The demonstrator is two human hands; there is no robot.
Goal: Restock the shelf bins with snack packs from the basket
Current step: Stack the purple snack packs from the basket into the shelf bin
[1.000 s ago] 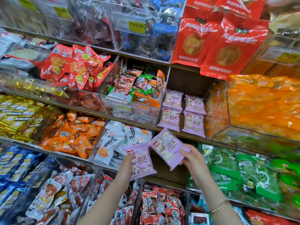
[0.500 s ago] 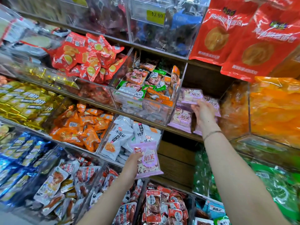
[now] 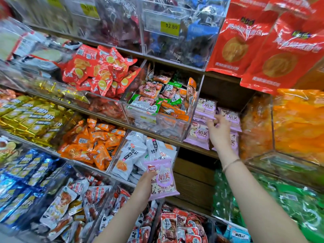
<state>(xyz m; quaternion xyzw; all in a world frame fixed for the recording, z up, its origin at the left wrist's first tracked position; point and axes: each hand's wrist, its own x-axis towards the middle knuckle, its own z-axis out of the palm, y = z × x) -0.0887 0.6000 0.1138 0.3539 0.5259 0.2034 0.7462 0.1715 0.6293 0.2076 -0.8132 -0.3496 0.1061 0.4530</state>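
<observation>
two hands, left hand (image 3: 145,181) and right hand (image 3: 219,131); one held purple pack (image 3: 164,181); two big red bags (image 3: 235,41).

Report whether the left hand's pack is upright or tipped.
Upright, slightly tilted: the pack stands label-up, held by the left hand.

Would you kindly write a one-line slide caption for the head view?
Restocking: right hand at the stacked purple packs, left hand holding another purple pack.
</observation>
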